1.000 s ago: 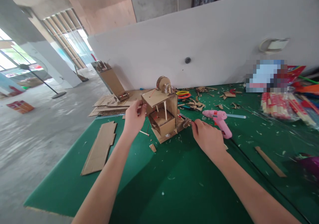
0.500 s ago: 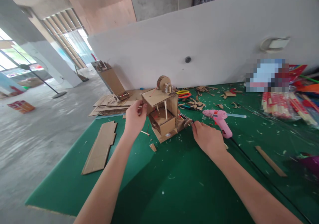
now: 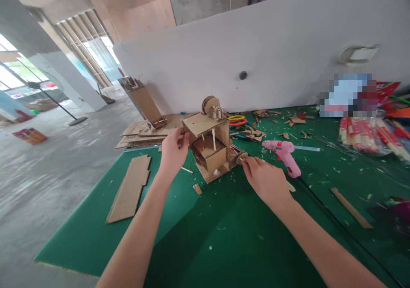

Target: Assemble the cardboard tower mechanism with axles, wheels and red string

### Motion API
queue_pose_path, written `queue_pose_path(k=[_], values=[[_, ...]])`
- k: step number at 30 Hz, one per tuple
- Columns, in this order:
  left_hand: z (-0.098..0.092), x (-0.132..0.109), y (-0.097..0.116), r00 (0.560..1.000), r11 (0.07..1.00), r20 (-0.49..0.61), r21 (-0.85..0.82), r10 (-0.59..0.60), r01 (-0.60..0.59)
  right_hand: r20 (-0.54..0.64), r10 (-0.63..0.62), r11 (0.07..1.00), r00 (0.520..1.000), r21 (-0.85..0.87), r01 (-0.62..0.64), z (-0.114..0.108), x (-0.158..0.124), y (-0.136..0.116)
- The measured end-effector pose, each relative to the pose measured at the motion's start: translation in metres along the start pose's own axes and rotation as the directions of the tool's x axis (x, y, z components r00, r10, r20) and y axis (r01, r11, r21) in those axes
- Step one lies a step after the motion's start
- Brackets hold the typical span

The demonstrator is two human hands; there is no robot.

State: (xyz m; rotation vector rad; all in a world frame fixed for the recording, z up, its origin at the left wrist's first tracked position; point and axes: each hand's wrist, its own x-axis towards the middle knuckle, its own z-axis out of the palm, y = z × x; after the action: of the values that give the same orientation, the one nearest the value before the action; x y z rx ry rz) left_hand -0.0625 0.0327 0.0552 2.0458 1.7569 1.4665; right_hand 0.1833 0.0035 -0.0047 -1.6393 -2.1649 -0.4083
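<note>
A small cardboard model (image 3: 216, 160), with a flat roof, pale stick posts and a box below, stands on the green table (image 3: 192, 236). My left hand (image 3: 174, 151) is closed on the left edge of its roof and wall. A cardboard wheel (image 3: 210, 106) sits upright on top at the back. Low on the right side, a small round cardboard crank (image 3: 241, 157) sticks out. My right hand (image 3: 265, 177) pinches the crank's handle, and the fingers partly hide it.
A pink glue gun (image 3: 283, 153) lies to the right, its cord running forward. Cut cardboard (image 3: 130, 189) lies at left, and a cardboard strip (image 3: 351, 208) at right. Orange and yellow scissors (image 3: 237, 120), scraps (image 3: 254, 132) and bagged sticks (image 3: 358, 134) are farther back, before a white wall.
My right hand has shifted slightly at the crank, and the crank's handle shows at a different angle. My left hand keeps its hold on the model.
</note>
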Motion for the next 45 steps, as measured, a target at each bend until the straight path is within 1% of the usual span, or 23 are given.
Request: queue_pose_path(k=[4,9,13,16,18,20,22,24,28,32,35,41,45], values=[[0.001,0.000,0.000,1.000,0.999,-0.004,-0.026,-0.023,0.023,-0.043,0.080,0.997,0.996,-0.002,-0.080,0.002,0.003,0.005],[0.004,-0.002,0.001,0.999,0.999,-0.036,-0.024,-0.038,0.037,-0.024,0.118,0.992,0.993,-0.048,-0.119,0.005,0.005,0.009],[0.004,-0.004,0.003,0.999,0.998,-0.035,-0.042,-0.042,0.040,0.034,0.124,0.990,0.992,-0.079,-0.121,0.005,0.005,0.010],[0.004,-0.004,0.005,0.998,0.998,-0.038,-0.044,-0.044,0.043,0.118,0.117,0.991,0.986,-0.075,-0.108,0.005,0.004,0.009],[0.004,-0.003,0.006,0.998,0.998,-0.042,-0.036,-0.045,0.043,0.182,0.081,0.996,0.980,-0.049,-0.073,0.005,0.002,0.006],[0.004,-0.003,0.006,0.998,0.999,-0.046,-0.023,-0.039,0.038,0.213,0.017,1.000,0.977,-0.018,-0.014,0.004,0.000,0.003],[0.004,-0.003,0.006,0.998,0.999,-0.048,-0.008,-0.033,0.033,0.198,-0.032,0.999,0.980,0.000,0.032,0.003,-0.003,-0.001],[0.004,-0.004,0.007,0.998,0.999,-0.047,0.006,-0.034,0.034,0.153,-0.049,0.999,0.987,0.006,0.049,0.002,-0.004,-0.003],[0.003,-0.004,0.006,0.999,1.000,-0.040,0.013,-0.026,0.027,0.065,-0.033,0.999,0.997,0.011,0.033,-0.001,-0.003,-0.002],[0.003,-0.005,0.003,0.999,1.000,-0.040,0.011,-0.018,0.019,0.005,0.017,1.000,1.000,0.016,-0.017,-0.001,0.000,0.001],[0.004,-0.005,0.003,0.999,1.000,-0.036,0.009,-0.015,0.015,-0.001,0.059,0.998,0.998,0.007,-0.059,0.000,0.001,0.002],[0.004,-0.006,0.004,0.999,1.000,-0.047,0.014,0.011,-0.011,-0.026,0.088,0.996,0.996,0.002,-0.088,0.002,0.005,0.004],[0.005,-0.006,0.005,0.998,1.000,-0.061,0.025,0.009,-0.008,-0.029,0.119,0.993,0.992,0.001,-0.119,0.002,0.008,0.006]])
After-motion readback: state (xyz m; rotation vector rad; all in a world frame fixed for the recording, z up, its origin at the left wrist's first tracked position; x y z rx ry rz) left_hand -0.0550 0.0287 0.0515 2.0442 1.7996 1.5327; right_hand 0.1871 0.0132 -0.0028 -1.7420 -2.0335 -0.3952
